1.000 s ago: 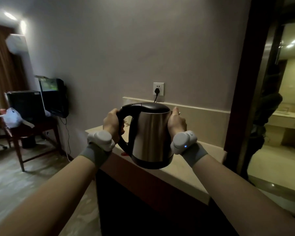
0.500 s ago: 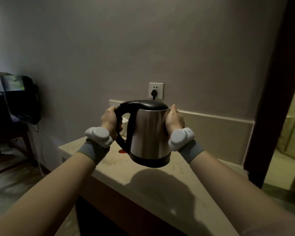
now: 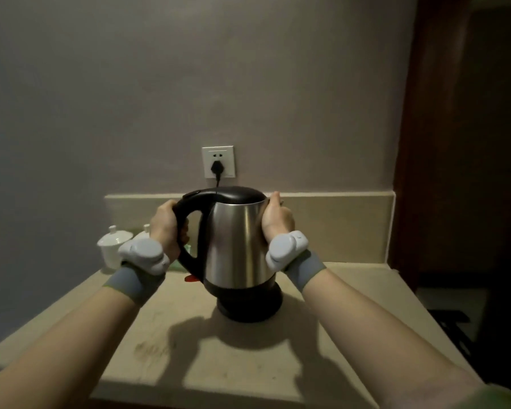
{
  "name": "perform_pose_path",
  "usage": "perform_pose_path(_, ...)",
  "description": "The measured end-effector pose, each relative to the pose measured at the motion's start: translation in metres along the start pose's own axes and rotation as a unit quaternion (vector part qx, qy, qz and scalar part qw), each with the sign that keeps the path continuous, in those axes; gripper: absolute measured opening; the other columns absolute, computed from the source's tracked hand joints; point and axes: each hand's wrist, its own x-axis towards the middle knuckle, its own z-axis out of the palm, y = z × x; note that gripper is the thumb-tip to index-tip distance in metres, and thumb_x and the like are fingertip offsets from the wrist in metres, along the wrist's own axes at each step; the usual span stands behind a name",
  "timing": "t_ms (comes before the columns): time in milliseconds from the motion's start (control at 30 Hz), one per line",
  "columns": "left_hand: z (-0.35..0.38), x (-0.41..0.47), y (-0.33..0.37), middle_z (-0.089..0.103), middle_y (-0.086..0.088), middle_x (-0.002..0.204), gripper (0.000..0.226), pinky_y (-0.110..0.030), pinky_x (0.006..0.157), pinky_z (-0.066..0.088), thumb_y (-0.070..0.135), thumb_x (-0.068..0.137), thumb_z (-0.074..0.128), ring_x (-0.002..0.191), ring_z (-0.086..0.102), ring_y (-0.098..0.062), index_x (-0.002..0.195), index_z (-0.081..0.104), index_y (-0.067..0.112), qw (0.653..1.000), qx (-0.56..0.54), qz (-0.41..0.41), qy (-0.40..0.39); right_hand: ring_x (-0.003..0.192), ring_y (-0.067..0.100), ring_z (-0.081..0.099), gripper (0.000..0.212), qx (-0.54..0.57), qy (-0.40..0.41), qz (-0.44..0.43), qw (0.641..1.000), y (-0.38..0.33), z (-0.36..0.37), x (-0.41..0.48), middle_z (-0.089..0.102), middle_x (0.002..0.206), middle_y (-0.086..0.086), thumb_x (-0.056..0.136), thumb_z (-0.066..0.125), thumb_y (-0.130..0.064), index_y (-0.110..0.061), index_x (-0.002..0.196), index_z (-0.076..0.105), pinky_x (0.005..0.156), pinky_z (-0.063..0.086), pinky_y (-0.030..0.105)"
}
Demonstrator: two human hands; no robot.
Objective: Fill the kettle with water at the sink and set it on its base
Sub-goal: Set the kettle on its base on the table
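A steel kettle with a black lid and black handle hangs just above its round black base in the middle of the beige counter. My left hand is wrapped around the handle. My right hand presses flat against the kettle's right side near the top. Whether the kettle's bottom touches the base, I cannot tell. The base's cord runs up to a plug in the white wall socket.
Two white lidded cups stand at the counter's back left by the wall. Something small and red lies behind the kettle. A dark wooden door frame rises on the right. The counter's front edge is near me.
The view has swung left and closer to the counter. The kettle, held in both hands, has come from over the counter's edge to right above its base, and lower.
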Motion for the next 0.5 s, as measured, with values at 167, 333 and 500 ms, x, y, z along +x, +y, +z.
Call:
perform_pose_path(167,0.005,0.027,-0.013,0.04,0.007,0.035,0.027,-0.02,0.036,0.027,0.026,0.087,0.039,0.032,0.033,-0.011,0.068,0.055,0.016,0.998,0.013,-0.031,-0.061,0.116,0.038,0.053,0.063,-0.009,0.067,0.008,0.998,0.005,0.006,0.005,0.059,0.126,0.021,0.095,0.023,-0.048,-0.001,0.114,0.061,0.096,0.039,0.039)
perform_pose_path(333,0.012,0.039,-0.026,0.041,0.005,0.038,0.028,-0.026,0.043,0.028,0.027,0.089,0.04,0.039,0.034,-0.013,0.068,0.055,0.015,0.993,0.007,-0.067,-0.095,0.115,0.038,0.053,0.062,-0.021,0.113,0.019,0.993,0.015,0.008,0.011,0.06,0.126,0.021,0.095,0.024,-0.046,0.0,0.113,0.061,0.094,0.039,0.038)
perform_pose_path(500,0.018,0.045,-0.038,0.04,0.002,0.04,0.027,-0.028,0.043,0.025,0.024,0.087,0.04,0.04,0.031,-0.015,0.066,0.053,0.013,0.991,0.003,-0.081,-0.105,0.117,0.037,0.053,0.064,-0.029,0.13,0.029,0.991,0.025,0.008,0.016,0.059,0.127,0.021,0.095,0.024,-0.049,0.001,0.116,0.06,0.096,0.038,0.038)
